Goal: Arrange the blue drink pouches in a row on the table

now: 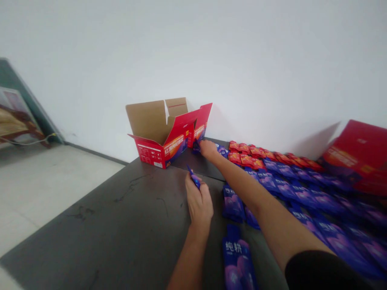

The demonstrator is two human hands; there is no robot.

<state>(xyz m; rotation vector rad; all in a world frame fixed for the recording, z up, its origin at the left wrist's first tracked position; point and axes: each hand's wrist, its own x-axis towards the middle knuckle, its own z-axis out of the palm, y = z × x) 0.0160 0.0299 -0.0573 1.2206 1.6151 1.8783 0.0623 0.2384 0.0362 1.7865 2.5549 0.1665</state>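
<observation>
Left hand (198, 203) clenched round a purple pouch (194, 178), its tip up; right hand (208, 149) outstretched at a second pouch (196, 146) just left of it, grip hidden, against an open red carton (151, 152), with rows of loose pouches (290, 187) right of both hands.

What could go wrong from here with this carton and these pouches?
The right hand works at a pouch beside the red carton, and could nudge the carton toward the table edge. The right forearm crosses low over the blue pouches, perhaps disturbing their rows. The left hand grips a sachet that might slip.
</observation>
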